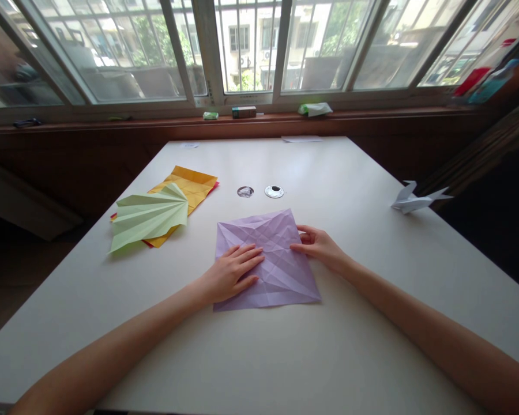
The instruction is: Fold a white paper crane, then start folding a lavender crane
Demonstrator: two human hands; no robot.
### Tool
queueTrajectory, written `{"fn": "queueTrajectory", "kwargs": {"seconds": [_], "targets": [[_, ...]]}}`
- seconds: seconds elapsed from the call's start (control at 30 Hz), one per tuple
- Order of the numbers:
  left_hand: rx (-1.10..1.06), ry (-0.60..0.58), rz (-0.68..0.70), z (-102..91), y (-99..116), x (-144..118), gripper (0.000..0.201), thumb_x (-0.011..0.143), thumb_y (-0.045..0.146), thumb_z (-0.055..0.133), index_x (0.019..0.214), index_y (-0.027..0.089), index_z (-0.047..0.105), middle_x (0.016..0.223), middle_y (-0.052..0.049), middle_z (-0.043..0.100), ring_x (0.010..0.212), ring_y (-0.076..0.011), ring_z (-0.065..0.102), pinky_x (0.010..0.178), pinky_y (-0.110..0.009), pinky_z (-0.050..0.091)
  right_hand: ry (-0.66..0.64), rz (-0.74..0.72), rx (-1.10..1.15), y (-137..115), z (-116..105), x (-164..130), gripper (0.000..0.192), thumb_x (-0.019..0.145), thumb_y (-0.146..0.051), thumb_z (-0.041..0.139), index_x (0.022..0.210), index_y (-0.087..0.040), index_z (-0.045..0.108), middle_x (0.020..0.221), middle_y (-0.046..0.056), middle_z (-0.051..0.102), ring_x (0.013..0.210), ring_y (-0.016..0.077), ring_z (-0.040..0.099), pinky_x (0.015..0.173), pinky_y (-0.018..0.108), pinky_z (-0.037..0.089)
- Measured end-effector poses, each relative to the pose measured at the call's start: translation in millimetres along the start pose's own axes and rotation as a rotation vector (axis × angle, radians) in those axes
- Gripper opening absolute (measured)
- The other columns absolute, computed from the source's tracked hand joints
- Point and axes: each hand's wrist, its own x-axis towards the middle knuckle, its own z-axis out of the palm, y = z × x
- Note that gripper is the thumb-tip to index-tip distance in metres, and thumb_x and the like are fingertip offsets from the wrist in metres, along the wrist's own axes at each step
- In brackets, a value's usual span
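Observation:
A creased sheet of purple origami paper [281,271] lies unfolded on the white table in front of me, fold lines crossing all over it. My left hand [236,271] rests flat on its left half, fingers stretched out and slightly apart. At the paper's right edge, my right hand [318,245] pinches it, thumb on top and the other fingers at or behind the edge, partly hidden.
On the left, a pleated light green paper [151,216] overlaps yellow paper [194,187], with red edges showing beneath. A folded white paper crane [413,199] stands near the table's right edge. Two round metal grommets [274,191] [245,191] sit beyond the purple sheet. Windows line the back.

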Motion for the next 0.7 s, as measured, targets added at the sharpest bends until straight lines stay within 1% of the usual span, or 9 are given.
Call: {"fn": "queueTrajectory", "kwargs": {"seconds": [0.07,0.13,0.2,0.23,0.27,0.33,0.43,0.53,0.7], "targets": [[-0.040,0.154,-0.045,1.2,-2.9,-0.6,0.049,0.090,0.035,0.042,0.137,0.026,0.031,0.146,-0.008,0.030,0.135,-0.0236,0.025,0.110,-0.047,0.022,0.044,-0.020,0.009,1.0,1.3,-1.0,0.055,0.059,-0.033,0.077,0.109,-0.021,0.057,0.085,0.004,0.072,0.073,0.0213,0.068,0.064,0.035,0.057],[-0.133,0.410,-0.183,2.6,-9.1,-0.5,0.057,0.088,0.036,0.047,0.138,0.025,0.025,0.147,-0.010,0.025,0.136,-0.0243,0.022,0.110,-0.047,0.022,0.087,-0.047,0.030,2.4,1.1,-1.4,0.056,0.059,-0.033,0.077,0.110,-0.021,0.055,0.086,0.003,0.072,0.074,0.0209,0.068,0.065,0.035,0.056],[-0.354,0.634,-0.381,3.4,-18.1,0.6,0.067,0.084,0.040,0.053,0.139,0.024,0.019,0.147,-0.012,0.022,0.136,-0.0257,0.022,0.110,-0.047,0.022,0.114,-0.074,0.054,3.9,-0.6,-0.8,0.052,0.060,-0.033,0.076,0.106,-0.021,0.056,0.086,0.003,0.072,0.076,0.0208,0.067,0.067,0.035,0.056],[-0.520,0.687,-0.479,3.1,-23.1,1.5,0.073,0.081,0.044,0.057,0.139,0.024,0.018,0.147,-0.013,0.020,0.135,-0.0271,0.025,0.109,-0.048,0.024,0.124,-0.085,0.065,4.7,-1.9,-0.1,0.049,0.060,-0.033,0.076,0.103,-0.021,0.057,0.086,0.003,0.071,0.076,0.0206,0.067,0.067,0.034,0.055],[-0.755,0.685,-0.551,2.3,-27.9,2.4,0.078,0.078,0.045,0.060,0.139,0.025,0.015,0.148,-0.014,0.018,0.134,-0.0276,0.027,0.108,-0.046,0.027,0.133,-0.094,0.076,5.7,-3.4,0.8,0.046,0.060,-0.033,0.077,0.101,-0.021,0.058,0.086,0.003,0.071,0.076,0.0201,0.067,0.068,0.034,0.055],[-0.900,0.590,-0.555,-1.1,-35.9,3.8,0.077,0.078,0.051,0.057,0.138,0.020,0.020,0.140,-0.017,0.035,0.119,-0.0282,0.048,0.093,-0.042,0.045,0.149,-0.108,0.096,7.9,-6.3,2.9,0.043,0.061,-0.033,0.076,0.098,-0.021,0.059,0.086,0.002,0.071,0.075,0.0192,0.067,0.069,0.034,0.055],[-1.026,0.434,-0.544,-8.6,-42.0,3.4,0.056,0.075,0.053,0.060,0.113,0.012,0.053,0.107,-0.014,0.065,0.090,-0.0247,0.064,0.074,-0.035,0.054,0.160,-0.125,0.115,10.6,-8.7,4.8,0.038,0.062,-0.032,0.076,0.095,-0.021,0.060,0.089,0.003,0.071,0.077,0.0186,0.067,0.072,0.034,0.054],[-1.105,0.363,-0.582,-14.2,-43.1,1.3,0.044,0.072,0.052,0.063,0.089,0.011,0.064,0.086,-0.009,0.070,0.072,-0.0206,0.065,0.064,-0.031,0.053,0.142,-0.132,0.113,10.1,-7.6,3.6,0.035,0.061,-0.032,0.076,0.092,-0.020,0.063,0.092,0.003,0.070,0.080,0.0188,0.066,0.073,0.033,0.053],[-1.156,0.370,-0.645,-15.9,-41.0,0.6,0.037,0.067,0.048,0.069,0.079,0.013,0.066,0.075,-0.003,0.070,0.063,-0.0161,0.062,0.057,-0.026,0.049,0.057,-0.095,0.081,2.7,-1.9,-2.2,0.034,0.058,-0.032,0.078,0.088,-0.019,0.066,0.087,0.003,0.070,0.075,0.0190,0.064,0.066,0.032,0.053]]}}
